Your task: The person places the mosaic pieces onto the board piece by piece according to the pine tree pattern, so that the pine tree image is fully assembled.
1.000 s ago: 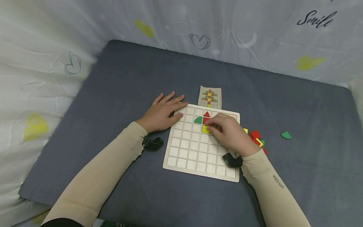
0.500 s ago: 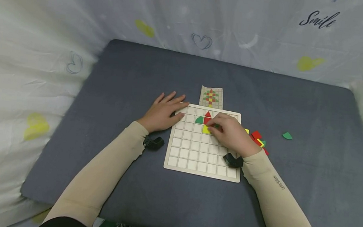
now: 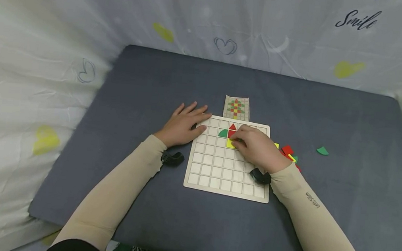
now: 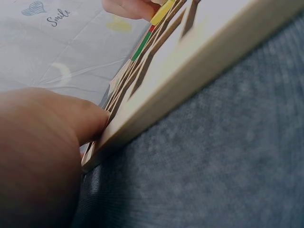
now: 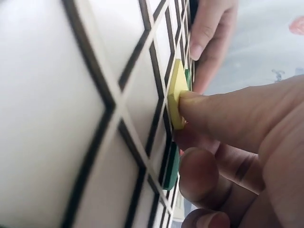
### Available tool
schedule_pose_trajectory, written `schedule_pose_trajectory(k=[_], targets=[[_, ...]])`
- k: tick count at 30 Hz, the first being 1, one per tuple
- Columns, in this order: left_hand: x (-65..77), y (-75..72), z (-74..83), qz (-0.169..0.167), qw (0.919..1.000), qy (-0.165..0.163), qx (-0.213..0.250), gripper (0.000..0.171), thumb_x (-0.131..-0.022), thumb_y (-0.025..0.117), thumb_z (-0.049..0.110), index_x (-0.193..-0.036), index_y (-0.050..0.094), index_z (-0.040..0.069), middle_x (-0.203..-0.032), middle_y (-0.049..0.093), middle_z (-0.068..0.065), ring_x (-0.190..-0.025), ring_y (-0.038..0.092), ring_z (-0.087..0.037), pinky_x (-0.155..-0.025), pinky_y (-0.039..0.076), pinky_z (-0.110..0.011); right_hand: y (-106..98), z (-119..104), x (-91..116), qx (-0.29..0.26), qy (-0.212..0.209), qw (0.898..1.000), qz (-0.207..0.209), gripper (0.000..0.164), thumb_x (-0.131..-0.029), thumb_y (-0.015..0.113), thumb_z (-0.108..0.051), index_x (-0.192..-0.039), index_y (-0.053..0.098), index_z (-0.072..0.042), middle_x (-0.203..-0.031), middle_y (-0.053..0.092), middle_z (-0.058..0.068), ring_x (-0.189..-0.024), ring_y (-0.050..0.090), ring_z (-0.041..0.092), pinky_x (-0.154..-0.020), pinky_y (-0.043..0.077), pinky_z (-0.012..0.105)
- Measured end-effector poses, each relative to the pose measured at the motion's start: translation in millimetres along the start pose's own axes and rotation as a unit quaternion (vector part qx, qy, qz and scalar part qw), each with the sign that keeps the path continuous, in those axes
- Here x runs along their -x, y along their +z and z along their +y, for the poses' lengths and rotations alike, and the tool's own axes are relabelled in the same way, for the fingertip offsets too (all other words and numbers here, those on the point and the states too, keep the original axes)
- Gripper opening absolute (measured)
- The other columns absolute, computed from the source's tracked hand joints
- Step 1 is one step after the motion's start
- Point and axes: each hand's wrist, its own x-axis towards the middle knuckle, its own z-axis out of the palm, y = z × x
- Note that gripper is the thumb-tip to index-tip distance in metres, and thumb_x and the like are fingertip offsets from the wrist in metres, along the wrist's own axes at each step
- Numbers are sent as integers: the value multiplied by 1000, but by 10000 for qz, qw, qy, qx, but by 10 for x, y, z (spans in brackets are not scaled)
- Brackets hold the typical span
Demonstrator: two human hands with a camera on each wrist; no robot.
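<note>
My right hand [image 3: 256, 146] is over the upper part of a pale wooden grid board [image 3: 211, 184], its thumb and fingers pinching a yellow square tile [image 5: 176, 95]. In the right wrist view the tile stands slightly proud of the grid. Just above it in the head view lie a red square [image 3: 231, 133], a red triangle [image 3: 233, 126] and, to the left, a green quarter-round tile [image 3: 223, 133]. Another green tile [image 5: 171, 166] shows beneath my right fingers in the right wrist view. My left hand [image 3: 181, 127] rests with fingers spread at the board's upper left corner.
A small pattern card [image 3: 236, 108] with a coloured tree design lies behind the board. To the right, several loose red, yellow and green tiles [image 3: 287, 149] are heaped, partly behind my right wrist. One green quarter-round piece [image 3: 322, 151] lies farther right on the grey table [image 3: 157, 217].
The head view shifts slightly, so the whole scene slides a little to the right. Both hands and the tiles keep their places on the board.
</note>
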Motion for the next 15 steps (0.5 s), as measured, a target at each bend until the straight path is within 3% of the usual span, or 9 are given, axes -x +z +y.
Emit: schedule_pose_trajectory(k=[15], targets=[[-3,-6,29,31,10000,-13,9,54,-111,50,46,-162,44,28,-173,27,4,-164,10,-25,-132,-5,-52,-4,-24,33,108,-43,9998,150,12,-95,79,-11,-106,84,-9,-103,72,1,-90,68,17,-82,59,36]])
